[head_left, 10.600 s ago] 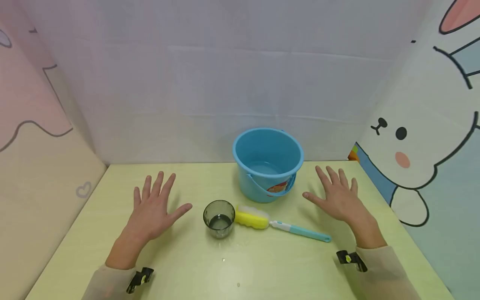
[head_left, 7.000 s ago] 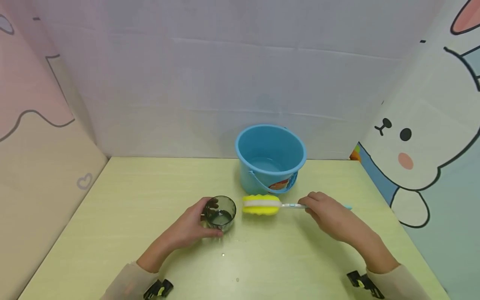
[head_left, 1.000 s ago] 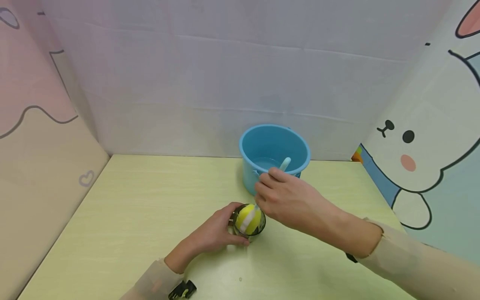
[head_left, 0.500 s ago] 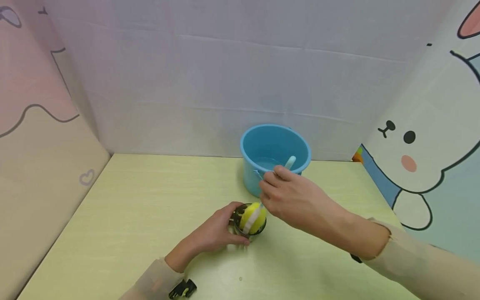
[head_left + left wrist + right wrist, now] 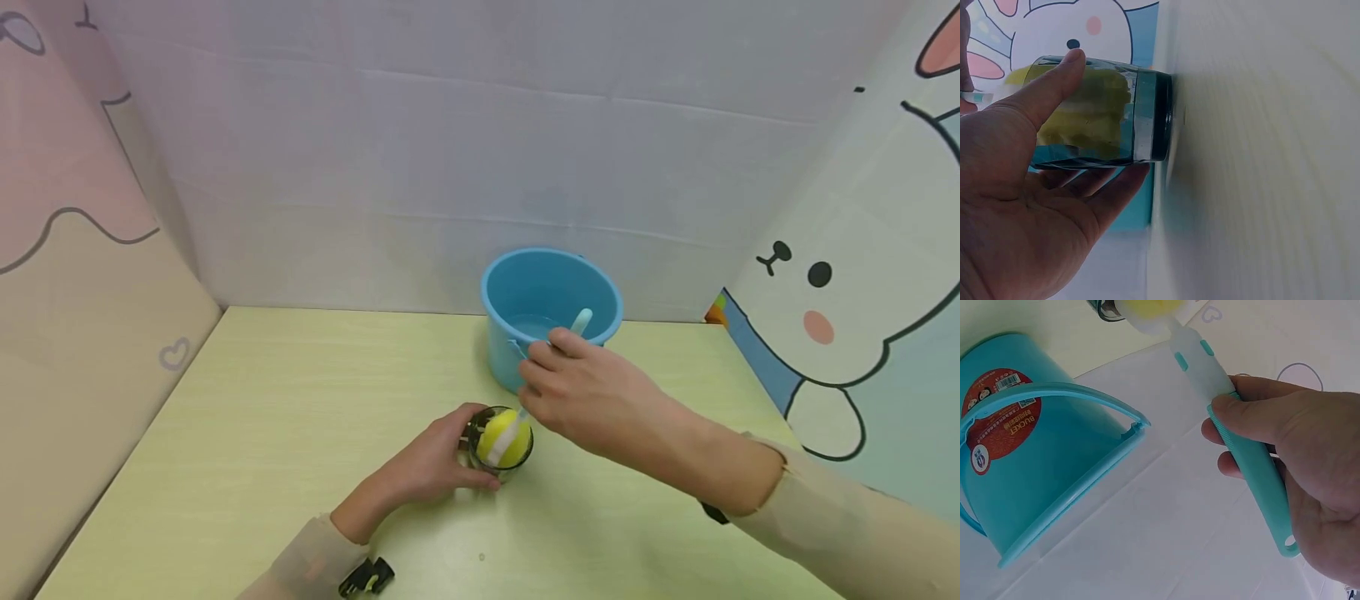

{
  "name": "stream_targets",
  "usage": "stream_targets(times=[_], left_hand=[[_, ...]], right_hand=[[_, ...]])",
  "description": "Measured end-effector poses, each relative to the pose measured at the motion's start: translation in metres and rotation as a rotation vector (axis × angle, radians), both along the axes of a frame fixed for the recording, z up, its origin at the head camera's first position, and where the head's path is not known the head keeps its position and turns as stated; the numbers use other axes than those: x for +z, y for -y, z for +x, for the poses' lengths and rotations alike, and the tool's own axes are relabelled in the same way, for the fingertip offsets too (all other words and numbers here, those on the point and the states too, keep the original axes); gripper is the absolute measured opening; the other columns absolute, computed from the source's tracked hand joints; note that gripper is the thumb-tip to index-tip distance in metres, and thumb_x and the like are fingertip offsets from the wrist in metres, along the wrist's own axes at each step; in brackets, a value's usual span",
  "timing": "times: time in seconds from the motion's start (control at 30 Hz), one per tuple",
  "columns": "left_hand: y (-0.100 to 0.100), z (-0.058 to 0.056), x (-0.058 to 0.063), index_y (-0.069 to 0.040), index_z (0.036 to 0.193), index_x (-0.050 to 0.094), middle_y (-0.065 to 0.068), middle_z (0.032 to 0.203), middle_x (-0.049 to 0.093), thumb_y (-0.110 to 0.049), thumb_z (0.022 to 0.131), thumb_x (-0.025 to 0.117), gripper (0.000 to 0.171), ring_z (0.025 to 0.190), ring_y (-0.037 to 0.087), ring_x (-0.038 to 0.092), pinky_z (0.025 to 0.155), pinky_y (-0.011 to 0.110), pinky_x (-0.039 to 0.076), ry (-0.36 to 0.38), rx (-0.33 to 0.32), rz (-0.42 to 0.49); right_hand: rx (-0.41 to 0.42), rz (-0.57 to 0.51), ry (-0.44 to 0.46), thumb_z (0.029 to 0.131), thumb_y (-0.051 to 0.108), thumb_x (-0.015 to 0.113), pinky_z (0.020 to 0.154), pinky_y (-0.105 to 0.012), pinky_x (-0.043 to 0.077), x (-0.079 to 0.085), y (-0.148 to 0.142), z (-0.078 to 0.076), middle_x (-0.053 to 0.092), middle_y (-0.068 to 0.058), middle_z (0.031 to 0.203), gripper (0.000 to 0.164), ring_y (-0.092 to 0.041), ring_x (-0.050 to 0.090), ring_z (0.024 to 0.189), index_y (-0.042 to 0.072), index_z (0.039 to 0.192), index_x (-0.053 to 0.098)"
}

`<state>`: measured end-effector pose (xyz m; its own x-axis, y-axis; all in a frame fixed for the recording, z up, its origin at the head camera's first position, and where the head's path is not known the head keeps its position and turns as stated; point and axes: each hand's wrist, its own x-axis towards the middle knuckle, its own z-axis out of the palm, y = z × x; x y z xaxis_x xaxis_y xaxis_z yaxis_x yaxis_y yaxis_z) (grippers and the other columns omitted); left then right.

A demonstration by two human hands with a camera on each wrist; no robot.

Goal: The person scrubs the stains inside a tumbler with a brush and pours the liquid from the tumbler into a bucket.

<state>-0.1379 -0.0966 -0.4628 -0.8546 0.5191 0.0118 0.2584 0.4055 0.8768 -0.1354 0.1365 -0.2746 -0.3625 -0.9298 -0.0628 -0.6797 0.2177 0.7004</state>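
Note:
My left hand point(image 5: 427, 462) grips a dark tinted drinking glass point(image 5: 1144, 125), thumb on one side and fingers on the other. It stands upright, its base at the table in the left wrist view. Inside it sits the yellow and white sponge head point(image 5: 504, 437) of a cup brush, part of it showing above the rim. With thumb and curled fingers, my right hand point(image 5: 581, 387) holds the brush by its turquoise handle point(image 5: 1250, 453). The handle leans up and away to the right, its end overlapping the bucket in the head view.
Just behind the hands stands a blue bucket point(image 5: 517, 304) with its handle down and a red label point(image 5: 1007, 419) on its side. The pale wooden table point(image 5: 322, 375) ends at a white cloth backdrop point(image 5: 375, 183). Printed cartoon panels point(image 5: 862, 275) flank both sides.
At first both hands were spread, with glass and brush on the table. Since then the left hand took the glass and the right put the brush head inside it. Lately the brush has shifted slightly.

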Motion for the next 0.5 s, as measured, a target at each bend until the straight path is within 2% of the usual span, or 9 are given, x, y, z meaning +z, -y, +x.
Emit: stream_targets(times=[0.27, 0.5], left_hand=[[-0.0004, 0.0005, 0.0004, -0.012, 0.151, 0.047, -0.004, 0.132, 0.062, -0.028, 0.080, 0.097, 0.088, 0.120, 0.016, 0.062, 0.105, 0.041, 0.053, 0.003, -0.007, 0.005], [-0.0003, 0.0013, 0.0000, -0.012, 0.151, 0.046, -0.003, 0.133, 0.062, -0.031, 0.079, 0.098, 0.090, 0.121, 0.017, 0.062, 0.106, 0.042, 0.053, 0.002, 0.000, -0.009]], right_hand=[[0.001, -0.041, 0.000, 0.087, 0.030, 0.091, 0.091, -0.041, 0.043, -0.0006, 0.0013, -0.0005, 0.065, -0.007, 0.097, 0.029, -0.029, 0.053, 0.097, 0.014, 0.106, 0.075], [-0.018, -0.037, -0.015, 0.087, 0.029, 0.091, 0.091, -0.043, 0.042, -0.0011, 0.0000, 0.0001, 0.065, -0.008, 0.098, 0.029, -0.030, 0.052, 0.097, 0.013, 0.106, 0.075]])
